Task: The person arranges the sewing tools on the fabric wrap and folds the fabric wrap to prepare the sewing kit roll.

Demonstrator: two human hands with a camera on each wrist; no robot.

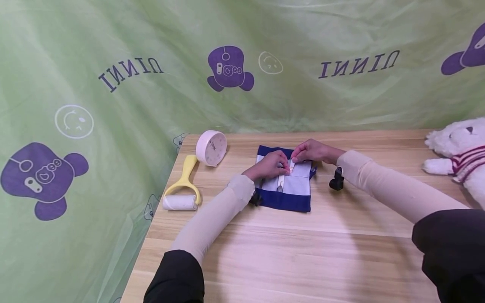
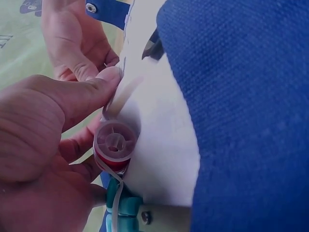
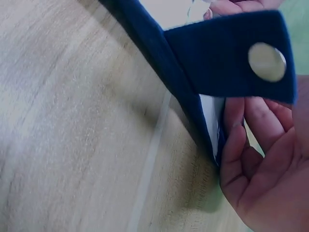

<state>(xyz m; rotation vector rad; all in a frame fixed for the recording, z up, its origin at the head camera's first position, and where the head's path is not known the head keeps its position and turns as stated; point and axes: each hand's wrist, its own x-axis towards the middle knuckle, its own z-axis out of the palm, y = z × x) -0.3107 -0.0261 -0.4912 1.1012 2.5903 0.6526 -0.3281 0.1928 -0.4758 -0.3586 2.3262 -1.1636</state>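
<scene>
A blue cloth sewing kit pouch (image 1: 286, 202) with a pale lining lies unfolded on the table. My left hand (image 1: 270, 165) is over its middle; in the left wrist view the thumb and fingers pinch the edge of the pale lining (image 2: 161, 140). Beside those fingers are a clear spool (image 2: 115, 141) with red thread and a teal-handled tool (image 2: 126, 212). At the far right edge my right hand (image 1: 313, 150) grips the cloth with curled fingers, near the blue snap strap (image 3: 227, 55). A small metal-tipped tool (image 1: 280, 188) sits in the lining. Exactly what lies between the fingertips is partly hidden.
To the left stand a pink round clock (image 1: 211, 148) and a yellow-handled lint roller (image 1: 183, 183). A white plush toy (image 1: 464, 155) in a striped top lies at the right edge. Behind the wooden table (image 1: 303, 252) hangs a green printed curtain (image 1: 170, 105).
</scene>
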